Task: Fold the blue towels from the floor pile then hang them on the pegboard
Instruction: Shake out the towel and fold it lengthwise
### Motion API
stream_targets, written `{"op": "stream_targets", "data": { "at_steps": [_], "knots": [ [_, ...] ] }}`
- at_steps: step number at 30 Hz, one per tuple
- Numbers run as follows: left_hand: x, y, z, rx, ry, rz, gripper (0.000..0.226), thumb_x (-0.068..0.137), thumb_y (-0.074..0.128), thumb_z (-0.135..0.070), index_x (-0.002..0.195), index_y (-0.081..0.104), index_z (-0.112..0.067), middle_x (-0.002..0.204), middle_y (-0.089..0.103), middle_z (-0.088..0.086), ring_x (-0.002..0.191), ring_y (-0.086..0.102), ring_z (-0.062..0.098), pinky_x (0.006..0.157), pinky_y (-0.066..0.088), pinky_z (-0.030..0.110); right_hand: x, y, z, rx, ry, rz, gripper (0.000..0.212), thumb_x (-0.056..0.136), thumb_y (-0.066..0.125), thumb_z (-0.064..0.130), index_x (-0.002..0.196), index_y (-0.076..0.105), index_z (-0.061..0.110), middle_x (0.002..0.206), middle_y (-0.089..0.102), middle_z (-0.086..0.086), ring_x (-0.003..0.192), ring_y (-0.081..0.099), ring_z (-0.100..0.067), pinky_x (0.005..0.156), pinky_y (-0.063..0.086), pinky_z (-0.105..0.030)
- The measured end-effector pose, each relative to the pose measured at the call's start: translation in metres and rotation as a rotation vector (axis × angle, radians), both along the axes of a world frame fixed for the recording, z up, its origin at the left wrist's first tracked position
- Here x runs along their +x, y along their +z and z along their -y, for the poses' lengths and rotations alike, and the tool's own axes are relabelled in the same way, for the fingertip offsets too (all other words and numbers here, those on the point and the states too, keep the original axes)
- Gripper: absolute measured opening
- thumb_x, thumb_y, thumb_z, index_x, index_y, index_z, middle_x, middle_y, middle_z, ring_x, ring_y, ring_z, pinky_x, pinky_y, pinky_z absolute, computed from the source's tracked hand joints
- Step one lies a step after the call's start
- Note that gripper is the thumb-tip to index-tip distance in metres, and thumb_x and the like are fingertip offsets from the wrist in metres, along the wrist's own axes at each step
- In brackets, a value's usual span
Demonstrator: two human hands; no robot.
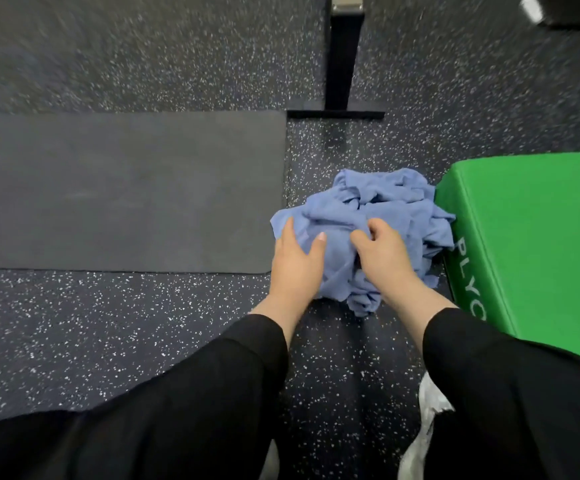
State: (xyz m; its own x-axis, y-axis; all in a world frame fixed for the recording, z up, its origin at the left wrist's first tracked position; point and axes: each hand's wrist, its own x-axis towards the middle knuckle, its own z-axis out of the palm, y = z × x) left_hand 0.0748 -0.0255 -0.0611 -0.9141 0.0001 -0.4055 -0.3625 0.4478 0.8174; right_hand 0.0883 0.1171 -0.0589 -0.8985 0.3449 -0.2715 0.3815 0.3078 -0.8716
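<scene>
- Nearest are 2 black sleeves [177, 393], 1 per arm, reaching forward and down; a bit of white material [427, 420] shows beside the right one, and I cannot tell what it is.
- The left hand [293, 263] lies on the near left edge of the pile of blue towels [378, 220], fingers straight and spread, thumb out, pressing flat on the cloth without pinching anything.
- The right hand [383, 252] sits on the middle of the pile, fingers curled down into a fold; it appears to be gathering cloth, though the fingertips are hidden in the towel.
- The pile rests on the speckled floor [108, 323], directly ahead of both hands and under them. It is a crumpled heap whose longer run goes from near left to far right. The number of towels in it cannot be counted; I see 1 heap.
- The right hand is deeper in the pile, so it seems better placed to lift 1 towel free while the left steadies the rest.
- Touching the pile's right side is 1 green box [530, 244] with white lettering.
- Just left of the pile lies 1 dark grey mat [115, 192], flat, possibly a surface for folding.
- Farther off stands 1 black post [342, 64] on a flat foot.
- No pegboard is in view, and no towel is folded yet.
</scene>
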Motion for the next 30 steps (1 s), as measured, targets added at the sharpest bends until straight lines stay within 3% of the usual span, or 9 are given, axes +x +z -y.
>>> {"op": "stream_targets", "data": {
  "at_steps": [3, 6, 11, 16, 18, 20, 22, 26, 30],
  "knots": [
    [-0.013, 0.060, -0.006, 0.110, -0.043, 0.084, 0.067, 0.100, 0.051, -0.054, 0.155, 0.034, -0.021, 0.150, 0.047, 0.001, 0.132, 0.050, 0.023, 0.103, 0.041, 0.032, -0.018, 0.069, -0.009, -0.117, -0.103, -0.099, 0.021, 0.086, 0.055, 0.022, 0.071, 0.041, 0.015, 0.064, 0.038, -0.004, 0.058, 0.038, -0.013, 0.055, 0.040, -0.034],
    [-0.015, 0.117, -0.009, 0.330, -0.077, 0.180, 0.047, 0.096, 0.057, -0.057, 0.125, 0.064, -0.020, 0.111, 0.065, -0.001, 0.091, 0.062, 0.018, 0.085, 0.057, 0.039, -0.028, 0.124, -0.023, -0.231, -0.126, -0.145, 0.021, 0.078, 0.057, 0.027, 0.078, 0.053, 0.006, 0.072, 0.050, -0.013, 0.067, 0.050, -0.022, 0.063, 0.056, -0.062],
    [-0.004, 0.195, -0.017, 0.477, -0.208, 0.048, 0.018, 0.097, 0.065, -0.043, 0.103, 0.066, -0.026, 0.077, 0.063, -0.010, 0.058, 0.060, 0.004, 0.060, 0.048, 0.020, -0.017, 0.202, -0.040, -0.413, -0.167, -0.246, 0.007, 0.097, 0.055, 0.013, 0.091, 0.057, 0.012, 0.081, 0.059, -0.014, 0.071, 0.061, -0.022, 0.053, 0.057, -0.032],
    [0.012, 0.207, -0.017, 0.124, -0.449, -0.122, 0.093, 0.079, 0.083, -0.044, 0.155, 0.030, -0.034, 0.105, 0.069, 0.001, 0.105, 0.068, 0.017, 0.082, 0.050, 0.028, -0.002, 0.218, -0.056, -0.553, -0.217, -0.247, 0.021, 0.103, 0.051, 0.012, 0.082, 0.054, 0.016, 0.065, 0.068, -0.002, 0.056, 0.069, -0.016, 0.050, 0.056, -0.029],
    [0.009, 0.204, -0.022, -0.131, -0.464, -0.229, 0.079, 0.081, 0.080, -0.043, 0.149, 0.043, -0.028, 0.117, 0.067, 0.005, 0.112, 0.063, 0.023, 0.083, 0.047, 0.033, 0.000, 0.218, -0.057, -0.586, -0.209, -0.231, 0.020, 0.104, 0.051, 0.012, 0.084, 0.053, 0.015, 0.061, 0.068, -0.001, 0.055, 0.070, -0.016, 0.051, 0.057, -0.029],
    [0.002, 0.205, -0.027, -0.134, -0.400, -0.360, 0.028, 0.086, 0.075, -0.038, 0.108, 0.068, -0.022, 0.097, 0.071, 0.002, 0.091, 0.065, 0.020, 0.076, 0.049, 0.033, -0.003, 0.216, -0.058, -0.511, -0.191, -0.208, 0.021, 0.104, 0.053, 0.015, 0.082, 0.052, 0.015, 0.064, 0.066, -0.002, 0.055, 0.070, -0.017, 0.052, 0.058, -0.030],
    [-0.005, 0.209, -0.029, -0.085, -0.362, -0.443, 0.021, 0.090, 0.070, -0.034, 0.083, 0.065, -0.015, 0.074, 0.066, 0.001, 0.066, 0.054, 0.015, 0.062, 0.042, 0.031, -0.005, 0.216, -0.059, -0.407, -0.172, -0.185, 0.022, 0.103, 0.056, 0.018, 0.081, 0.051, 0.016, 0.067, 0.063, -0.005, 0.054, 0.068, -0.018, 0.053, 0.059, -0.032],
    [-0.021, 0.221, -0.022, 0.016, -0.304, -0.521, 0.019, 0.096, 0.064, -0.027, 0.081, 0.065, -0.016, 0.064, 0.057, -0.009, 0.059, 0.044, 0.005, 0.058, 0.037, 0.025, -0.009, 0.215, -0.067, -0.268, -0.086, -0.025, 0.017, 0.098, 0.064, 0.029, 0.089, 0.058, 0.015, 0.078, 0.064, -0.011, 0.061, 0.070, -0.026, 0.053, 0.058, -0.031],
    [-0.035, 0.226, -0.016, 0.034, -0.382, -0.510, 0.016, 0.099, 0.060, -0.028, 0.084, 0.066, -0.022, 0.068, 0.060, -0.012, 0.063, 0.049, 0.005, 0.059, 0.039, 0.022, -0.018, 0.211, -0.075, 0.374, 0.033, -0.026, 0.038, 0.081, 0.079, 0.047, 0.105, 0.061, 0.023, 0.093, 0.065, 0.003, 0.084, 0.066, -0.022, 0.076, 0.053, -0.037]
  ]
}}
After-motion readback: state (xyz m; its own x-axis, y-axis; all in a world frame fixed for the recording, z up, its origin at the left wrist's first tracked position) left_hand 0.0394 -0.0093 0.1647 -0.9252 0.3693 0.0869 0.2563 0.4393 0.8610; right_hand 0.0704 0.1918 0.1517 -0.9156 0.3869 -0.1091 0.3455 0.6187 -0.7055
